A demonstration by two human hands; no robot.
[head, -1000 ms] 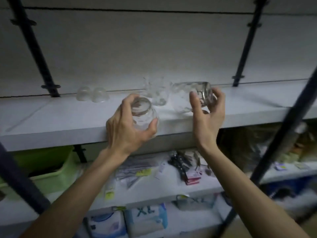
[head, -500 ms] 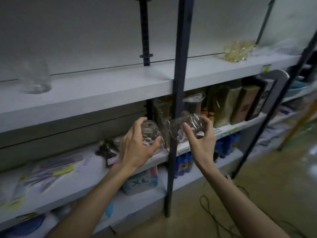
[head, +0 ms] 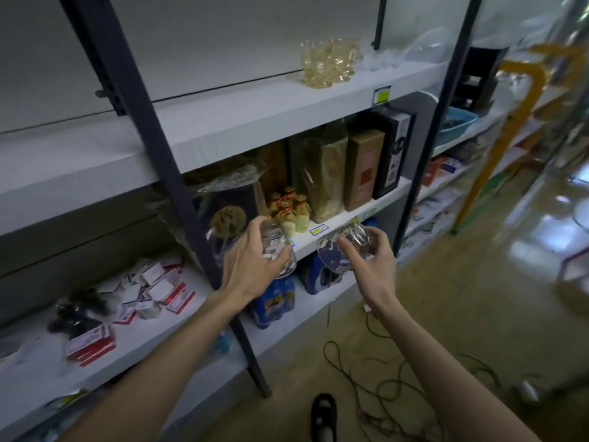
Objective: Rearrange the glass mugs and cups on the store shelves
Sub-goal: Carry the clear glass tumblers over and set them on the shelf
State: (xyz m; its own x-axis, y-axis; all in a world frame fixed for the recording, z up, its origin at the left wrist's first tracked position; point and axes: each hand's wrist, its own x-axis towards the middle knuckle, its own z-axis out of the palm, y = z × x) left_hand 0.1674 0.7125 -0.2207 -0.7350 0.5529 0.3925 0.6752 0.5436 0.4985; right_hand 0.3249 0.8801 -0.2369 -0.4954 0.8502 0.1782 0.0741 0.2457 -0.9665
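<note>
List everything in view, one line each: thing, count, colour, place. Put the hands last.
glass mugs: a cluster, count unclear, amber, top shelf right
clear glassware: count unclear, clear, top shelf far right
tall boxes: about three, tan and black, middle shelf
small bottles: a group, yellow with orange tops, middle shelf front
small cartons: a heap, red and white, lower shelf left
packs: several, blue, lower shelf under the hands
cables: several, black, floor
shoe: one, black, floor bottom centre
clear glass cup: one, clear, in left hand
clear glass mug: one, clear, tilted in right hand
left hand: closed on the cup
right hand: closed on the mug
</note>
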